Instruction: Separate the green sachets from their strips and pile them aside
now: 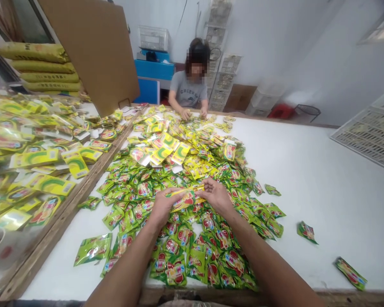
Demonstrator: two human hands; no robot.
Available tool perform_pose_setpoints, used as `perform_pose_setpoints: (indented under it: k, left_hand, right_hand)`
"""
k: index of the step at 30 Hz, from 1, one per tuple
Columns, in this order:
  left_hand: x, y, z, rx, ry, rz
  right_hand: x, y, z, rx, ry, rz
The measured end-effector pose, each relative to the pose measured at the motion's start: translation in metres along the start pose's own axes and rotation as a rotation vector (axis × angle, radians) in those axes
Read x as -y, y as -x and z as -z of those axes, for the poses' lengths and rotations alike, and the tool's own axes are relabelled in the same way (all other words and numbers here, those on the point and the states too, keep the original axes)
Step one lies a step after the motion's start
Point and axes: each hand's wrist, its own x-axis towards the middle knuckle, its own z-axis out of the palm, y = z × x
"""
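Observation:
Between my hands is a small yellow carton [186, 199] with a red and green print, lying nearly level above the pile. My left hand [164, 206] grips its left end, thumb along the front. At the right end, my right hand [216, 196] has its fingers bent around the carton's edge; whether a packet is also there I cannot tell. Below and around both hands spreads a heap of shiny green packets [176, 273] with red fruit prints. Just beyond them, several yellow cartons [161, 154] lie on top of the heap.
A wooden strip [67, 202] divides the white table [307, 179]; more yellow cartons [40, 157] are piled left of it, near a white cup [1, 249]. Loose packets lie at the right. Across the table, a person [190, 87] handles packets. A white crate [368, 132] stands far right.

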Motion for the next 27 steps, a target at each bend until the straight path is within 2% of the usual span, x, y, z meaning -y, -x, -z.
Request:
perform_pose_setpoints:
  k: [4,8,12,15,20,24,27]
  left_hand:
    - [0.000,-0.001,0.000,0.019,0.051,0.035]
    - [-0.005,0.000,-0.001,-0.006,0.118,0.069]
    - [-0.014,0.003,0.000,0.026,0.220,0.157]
    - [-0.016,0.004,0.001,0.047,0.264,0.193]
    - [-0.015,0.004,0.000,0.073,0.317,0.239]
    - [-0.015,0.006,-0.003,0.039,0.284,0.217]
    - [-0.014,0.007,-0.006,0.012,0.189,0.140]
  right_hand:
    - [0.001,0.003,-0.004,-0.005,-0.236,-0.138]
    - [-0.001,0.006,-0.006,0.016,-0.339,-0.139]
    - [-0.004,0.009,-0.002,0.025,-0.349,-0.159]
    - [-0.005,0.012,-0.001,0.029,-0.311,-0.099]
    - [-0.001,0.020,-0.010,-0.080,-0.123,0.011]
    - [0.002,0.026,-0.013,-0.093,-0.196,-0.003]
    - [0.004,0.027,-0.011,-0.095,-0.262,-0.070]
